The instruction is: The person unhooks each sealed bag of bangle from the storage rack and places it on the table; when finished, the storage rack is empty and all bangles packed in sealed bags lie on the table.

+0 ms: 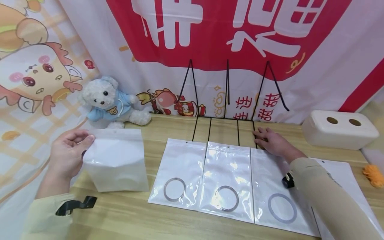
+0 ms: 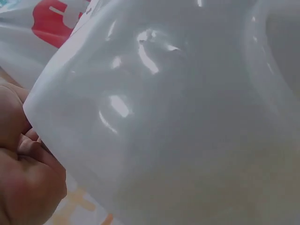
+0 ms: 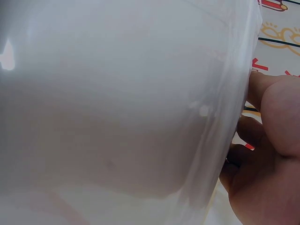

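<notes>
My left hand pinches the upper left corner of a white plastic pouch, thumb in front, and the pouch hangs over the table at the left. In the left wrist view its glossy face fills most of the picture. My right hand is at the back of the table, fingers loosely extended beside a black cord, just behind the top edge of a flat pouch. Similar pouches lie in a row, several showing a ring. In the right wrist view, a white pouch hides part of the fingers.
A plush dog in a blue top sits at the back left. To the back right stands a cream box with two round holes, with orange yarn near it. A printed cloth hangs behind the wooden table.
</notes>
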`<move>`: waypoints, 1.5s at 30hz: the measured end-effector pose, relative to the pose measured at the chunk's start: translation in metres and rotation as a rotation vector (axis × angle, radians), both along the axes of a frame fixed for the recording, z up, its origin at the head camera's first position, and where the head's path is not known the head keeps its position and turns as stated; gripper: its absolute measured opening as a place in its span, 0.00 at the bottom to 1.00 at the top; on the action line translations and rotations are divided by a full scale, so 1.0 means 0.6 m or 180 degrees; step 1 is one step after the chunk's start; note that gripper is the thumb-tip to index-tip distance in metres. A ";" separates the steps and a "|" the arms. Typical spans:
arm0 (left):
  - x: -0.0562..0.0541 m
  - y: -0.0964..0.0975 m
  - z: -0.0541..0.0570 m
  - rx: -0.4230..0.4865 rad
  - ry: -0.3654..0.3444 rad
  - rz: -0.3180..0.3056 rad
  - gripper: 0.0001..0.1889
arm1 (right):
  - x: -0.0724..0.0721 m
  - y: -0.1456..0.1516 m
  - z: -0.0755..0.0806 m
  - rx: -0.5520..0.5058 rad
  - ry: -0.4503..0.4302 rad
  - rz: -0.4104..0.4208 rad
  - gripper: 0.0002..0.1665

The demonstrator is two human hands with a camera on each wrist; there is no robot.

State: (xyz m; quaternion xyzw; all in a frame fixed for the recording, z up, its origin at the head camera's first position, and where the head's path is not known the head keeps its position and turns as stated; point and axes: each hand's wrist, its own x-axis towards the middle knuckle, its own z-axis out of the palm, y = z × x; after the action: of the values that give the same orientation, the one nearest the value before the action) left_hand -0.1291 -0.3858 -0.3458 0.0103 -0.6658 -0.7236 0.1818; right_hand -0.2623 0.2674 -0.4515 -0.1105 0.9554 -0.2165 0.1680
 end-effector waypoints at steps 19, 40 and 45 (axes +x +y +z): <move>-0.128 -0.002 -0.086 -0.1995 -0.1511 0.0118 0.19 | 0.004 -0.001 0.004 -0.0008 -0.0004 -0.0015 0.37; -0.195 0.017 -0.159 -0.2651 -0.1946 -0.0061 0.18 | 0.004 -0.002 0.002 0.0004 0.0093 0.0060 0.37; -0.199 0.017 -0.166 -0.2631 -0.2036 -0.0024 0.19 | 0.004 -0.001 0.002 0.0005 0.0090 0.0062 0.37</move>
State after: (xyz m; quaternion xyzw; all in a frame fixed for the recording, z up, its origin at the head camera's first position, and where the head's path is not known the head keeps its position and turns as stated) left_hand -0.2488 -0.3755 -0.4455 0.1558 -0.9181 -0.3617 -0.0444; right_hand -0.2600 0.2670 -0.4503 -0.1227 0.9567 -0.2124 0.1567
